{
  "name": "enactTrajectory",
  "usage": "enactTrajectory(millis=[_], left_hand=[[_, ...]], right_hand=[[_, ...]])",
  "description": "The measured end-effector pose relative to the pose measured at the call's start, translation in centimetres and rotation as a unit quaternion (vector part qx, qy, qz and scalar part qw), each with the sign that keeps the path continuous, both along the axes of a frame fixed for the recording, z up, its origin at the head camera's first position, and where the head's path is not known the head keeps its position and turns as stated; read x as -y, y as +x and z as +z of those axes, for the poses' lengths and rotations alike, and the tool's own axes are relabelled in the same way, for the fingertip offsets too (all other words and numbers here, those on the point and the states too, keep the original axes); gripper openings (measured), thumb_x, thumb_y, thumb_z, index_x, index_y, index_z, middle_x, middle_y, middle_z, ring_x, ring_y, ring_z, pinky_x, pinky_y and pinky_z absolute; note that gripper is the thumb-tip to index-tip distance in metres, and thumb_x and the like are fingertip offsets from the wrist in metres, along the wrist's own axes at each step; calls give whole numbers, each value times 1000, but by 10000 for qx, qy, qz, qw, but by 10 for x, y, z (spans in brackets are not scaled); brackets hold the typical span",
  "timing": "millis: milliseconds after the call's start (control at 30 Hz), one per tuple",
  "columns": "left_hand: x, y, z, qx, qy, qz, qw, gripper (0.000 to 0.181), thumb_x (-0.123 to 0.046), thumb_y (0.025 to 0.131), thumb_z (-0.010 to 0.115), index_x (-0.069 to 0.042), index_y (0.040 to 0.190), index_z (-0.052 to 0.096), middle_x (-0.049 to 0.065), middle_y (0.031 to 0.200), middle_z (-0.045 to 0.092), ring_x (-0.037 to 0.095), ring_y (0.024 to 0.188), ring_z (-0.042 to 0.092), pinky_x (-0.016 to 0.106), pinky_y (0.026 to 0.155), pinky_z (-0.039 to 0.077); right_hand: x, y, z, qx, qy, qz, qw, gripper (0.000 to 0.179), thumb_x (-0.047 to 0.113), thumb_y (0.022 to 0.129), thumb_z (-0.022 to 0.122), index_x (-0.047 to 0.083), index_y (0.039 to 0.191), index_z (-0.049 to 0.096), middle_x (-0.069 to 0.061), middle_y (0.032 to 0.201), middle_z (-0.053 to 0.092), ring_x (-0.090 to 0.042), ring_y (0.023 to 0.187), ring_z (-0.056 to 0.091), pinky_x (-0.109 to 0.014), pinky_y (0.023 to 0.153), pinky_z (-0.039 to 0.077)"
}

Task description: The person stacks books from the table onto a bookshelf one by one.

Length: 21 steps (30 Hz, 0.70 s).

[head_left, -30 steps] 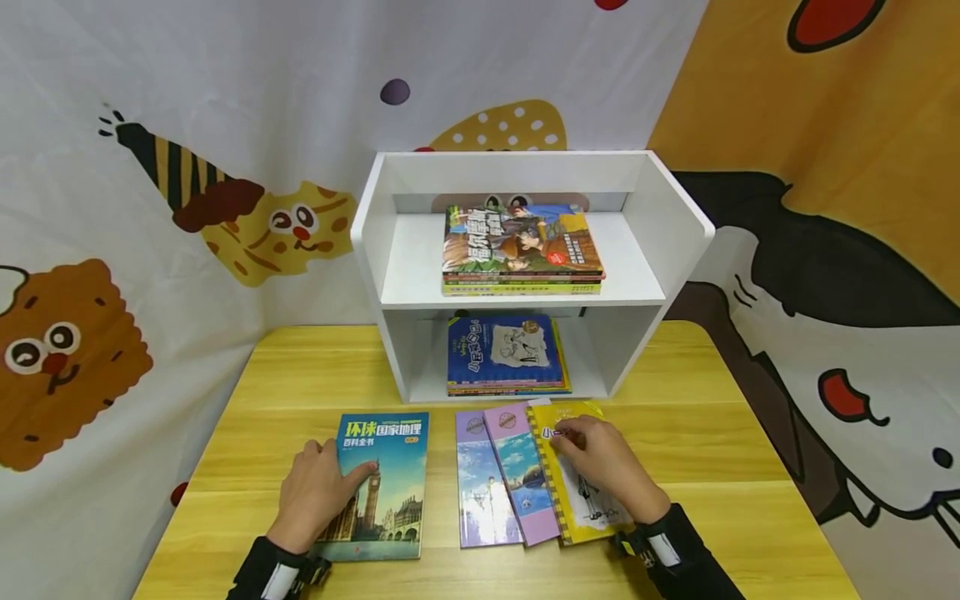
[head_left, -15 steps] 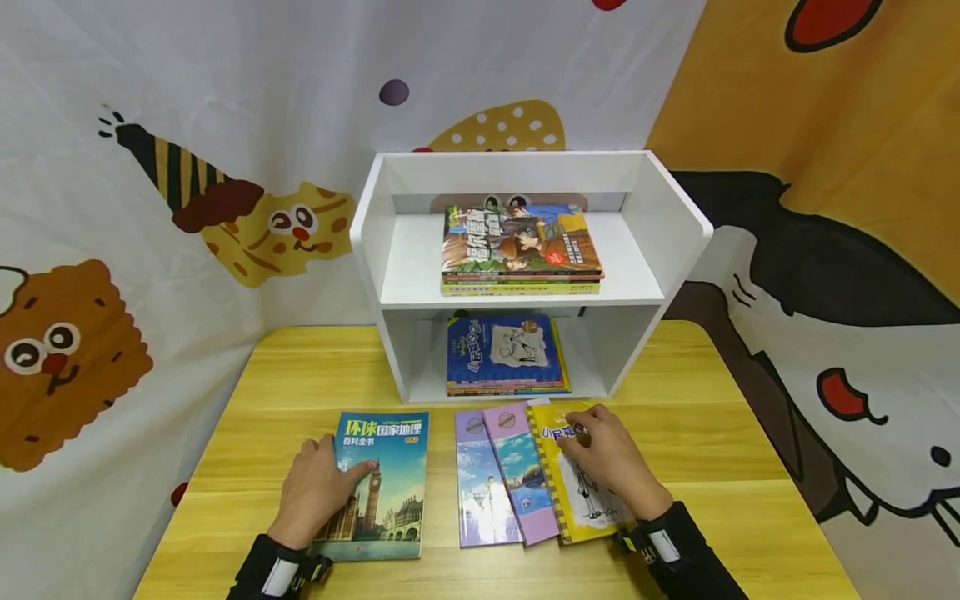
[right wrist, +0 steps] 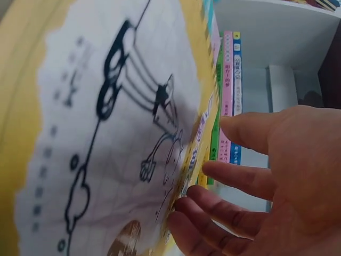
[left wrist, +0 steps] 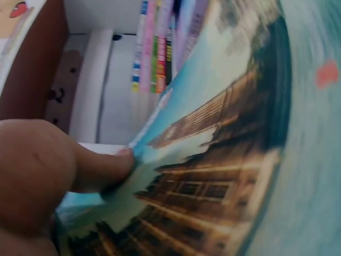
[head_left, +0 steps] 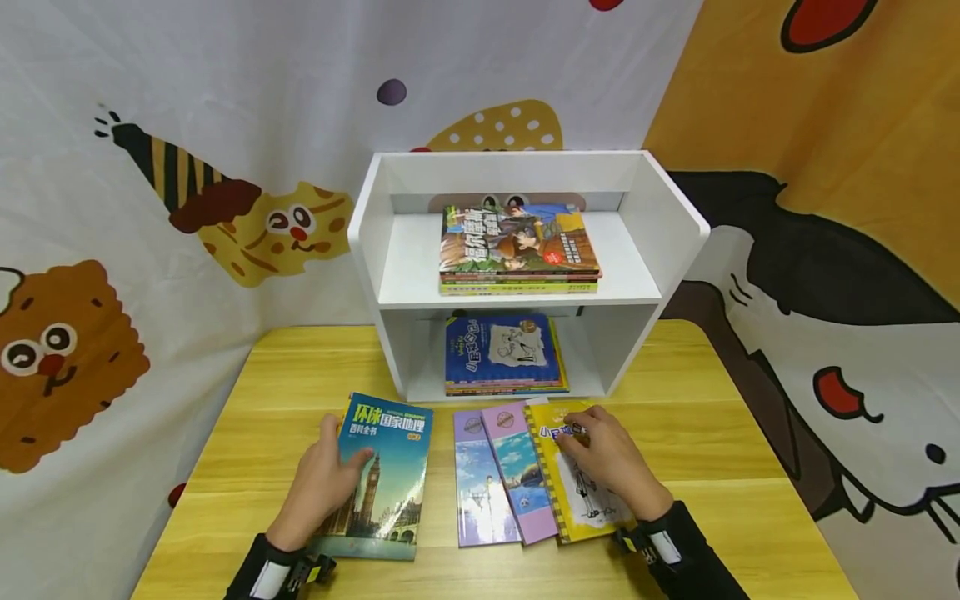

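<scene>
The blue geography book (head_left: 386,479) is at the table's left, its top end shifted up and, I judge, just lifted while the bottom end stays put; so the left hand (head_left: 322,479) probably now bears part of its weight. I see that hand pinching the left edge, thumb across the cover (its other fingers are mostly hidden). The right hand (head_left: 613,462) stays loosely bent over the yellow book (head_left: 583,507), gripping nothing; contact I cannot tell. Two purple books (head_left: 483,483) lie between, before the white shelf (head_left: 622,250).
</scene>
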<state>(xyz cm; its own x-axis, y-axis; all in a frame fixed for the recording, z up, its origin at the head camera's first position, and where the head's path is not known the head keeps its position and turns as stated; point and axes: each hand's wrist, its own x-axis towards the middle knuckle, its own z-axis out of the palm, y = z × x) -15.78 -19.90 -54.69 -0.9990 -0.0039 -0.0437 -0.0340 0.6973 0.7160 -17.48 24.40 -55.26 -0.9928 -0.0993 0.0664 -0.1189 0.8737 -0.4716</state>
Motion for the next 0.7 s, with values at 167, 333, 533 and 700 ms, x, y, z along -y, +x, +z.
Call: enactTrajectory(millis=[167,333,533,700], left_hand=[[-7,4,21,-480,599,-338,9965,51,-32,92,68,-20,129,36,3,72,58,18,41,43,31,40,37],[-19,8,43,-803,1191,-640,9876,49,-37,92,67,-26,129,38,1,77,59,17,42,46,30,39,40],[-41,11,65,-1316,2006,-901,9666,49,-23,93,67,-25,132,38,2,115,65,17,85,67,35,61,55],[-66,16,83,-1507,2456,-1061,9517,45,-10,93,66,-16,127,38,4,118,64,21,90,66,36,63,55]], right_hand=[[8,2,2,-31,-369,79,9993,32,38,90,69,17,115,70,3,100,56,-14,78,50,-31,67,45],[23,6,8,-201,-808,616,9946,29,39,95,62,17,112,71,11,91,54,-10,74,50,-26,60,45],[49,14,27,-76,-1456,1390,9795,35,44,98,54,22,122,67,15,97,61,-6,73,56,-25,61,50],[72,23,37,490,-1965,1905,9606,46,52,95,54,32,136,53,12,117,62,-6,89,62,-29,73,53]])
